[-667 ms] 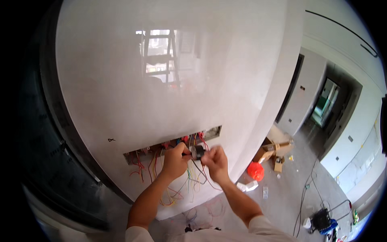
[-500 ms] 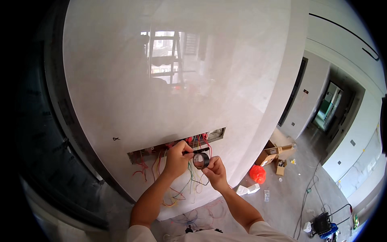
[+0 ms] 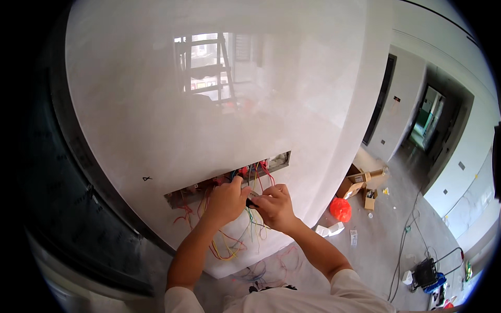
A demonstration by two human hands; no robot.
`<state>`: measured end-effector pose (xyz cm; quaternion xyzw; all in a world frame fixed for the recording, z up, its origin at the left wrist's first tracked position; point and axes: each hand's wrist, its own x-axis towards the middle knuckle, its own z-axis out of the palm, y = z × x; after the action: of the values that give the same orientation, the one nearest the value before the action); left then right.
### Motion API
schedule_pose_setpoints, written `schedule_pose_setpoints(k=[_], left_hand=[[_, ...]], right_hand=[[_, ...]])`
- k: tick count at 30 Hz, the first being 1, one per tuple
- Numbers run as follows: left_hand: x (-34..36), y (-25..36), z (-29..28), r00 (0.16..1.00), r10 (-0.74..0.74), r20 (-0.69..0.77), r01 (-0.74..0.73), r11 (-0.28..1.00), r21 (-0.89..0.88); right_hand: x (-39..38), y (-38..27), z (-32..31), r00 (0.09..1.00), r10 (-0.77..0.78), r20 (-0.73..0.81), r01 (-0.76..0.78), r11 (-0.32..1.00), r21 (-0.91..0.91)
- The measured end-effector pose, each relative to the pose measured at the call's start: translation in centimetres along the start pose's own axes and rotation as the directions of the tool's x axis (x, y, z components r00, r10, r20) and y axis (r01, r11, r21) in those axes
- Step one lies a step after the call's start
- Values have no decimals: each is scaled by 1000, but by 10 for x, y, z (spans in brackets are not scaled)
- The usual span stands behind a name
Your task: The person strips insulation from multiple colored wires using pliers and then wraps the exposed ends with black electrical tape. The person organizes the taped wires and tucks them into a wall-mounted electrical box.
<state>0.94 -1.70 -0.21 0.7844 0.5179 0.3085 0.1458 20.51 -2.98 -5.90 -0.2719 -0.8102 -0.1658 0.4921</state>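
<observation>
both hands are up at the long slot point(image 3: 182, 196) cut in the glossy white wall point(image 3: 209, 115). the left hand point(image 3: 225, 201) is curled in a loose fist, knuckles against the wall, thumb and fingers pinched on a small dark piece point(image 3: 252, 201) right between the two hands. the right hand point(image 3: 275, 206) meets it from the other side, fingers bent and pressed onto the same piece. red, green and yellow wires point(image 3: 232, 245) spill from the slot and hang below the hands. an orange bag point(image 3: 340, 209) sits on the floor, well apart.
</observation>
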Motion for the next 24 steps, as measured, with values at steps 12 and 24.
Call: schedule_pose_setpoints(k=[12,24], left_hand=[[16,-1,9,970,-242,19,190,710,-678],[-74,-26,52,844,20,-536,-326,812,-484]], right_hand=[[-27,-9,3,996,8,-84,-29,966,-258],[4,10,-13,985,169,-30,-167,984,55]])
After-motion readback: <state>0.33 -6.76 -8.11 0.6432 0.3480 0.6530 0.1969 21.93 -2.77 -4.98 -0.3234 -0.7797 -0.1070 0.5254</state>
